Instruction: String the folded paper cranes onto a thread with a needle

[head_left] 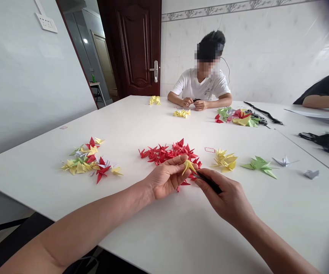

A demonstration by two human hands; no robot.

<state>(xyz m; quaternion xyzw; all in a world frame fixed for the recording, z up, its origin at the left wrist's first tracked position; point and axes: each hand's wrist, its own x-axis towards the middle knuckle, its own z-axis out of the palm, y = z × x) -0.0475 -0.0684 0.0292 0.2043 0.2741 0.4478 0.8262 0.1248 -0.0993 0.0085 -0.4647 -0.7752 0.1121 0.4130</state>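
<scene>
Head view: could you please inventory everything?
held origami: one, yellow, centre
tool: one, black, centre
red origami: many, red, centre
mixed piles: two, multicoloured, left, back right
yellow clusters: three, yellow, right, back
green cluster: one, green, right
pale origami: two, whitish, right
table: one, white, foreground
strap: one, black, right
bundle: one, black, right
person: one, white shirt, back
sleeve: one, black, right
door: one, brown, back
left hand: one, bare, centre
right hand: one, bare, centre

"Left side?"
"Plain wall (pixel 24 76), pale; socket (pixel 47 23) fixed high."
"Rear?"
"Tiled wall (pixel 178 49), whitish, patterned border (pixel 224 8) near the top. Door (pixel 138 42) dark brown, panelled, metal handle (pixel 155 71) fitted."
"Beyond the door?"
"Passage (pixel 77 34), grey-walled, one light (pixel 85 40) lit; pale doorway (pixel 105 57) further in."
"Furniture?"
"White table (pixel 53 198), smooth top, seam (pixel 296 144) running across the right side."
"Lighting?"
"Soft, even across the table."
</scene>
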